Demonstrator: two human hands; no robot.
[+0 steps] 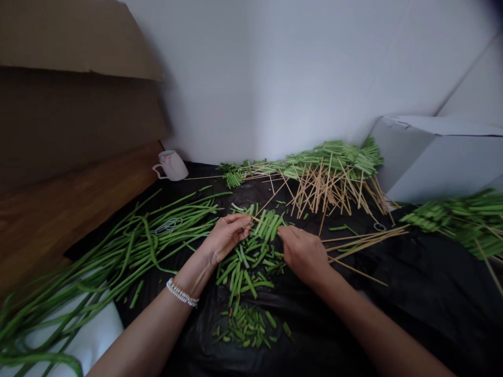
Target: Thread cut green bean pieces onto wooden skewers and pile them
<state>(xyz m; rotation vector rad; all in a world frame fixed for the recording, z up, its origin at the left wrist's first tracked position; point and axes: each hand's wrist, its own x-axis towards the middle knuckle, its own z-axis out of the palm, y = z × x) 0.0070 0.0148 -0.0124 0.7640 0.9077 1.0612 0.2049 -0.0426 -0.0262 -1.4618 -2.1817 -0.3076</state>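
Observation:
My left hand [231,230] is closed in a pinch on a thin wooden skewer [255,217], at the left end of a row of cut green bean pieces [268,225]. At the right end of this row is my right hand [305,254], its fingers closed on a bean piece that they mostly hide. Beneath and in front of both hands lie loose cut pieces [239,280] on a black plastic sheet [314,335]. A smaller heap of short bean ends [247,327] sits nearer to me.
Long uncut beans [133,246] spread across the left side. Skewered bean bundles [334,157] with sticks poking out are piled by the wall, and more [463,217] lie at right. Bare skewers [365,241], a white mug [173,166], a cardboard box [78,104] and a white box [432,157] stand around.

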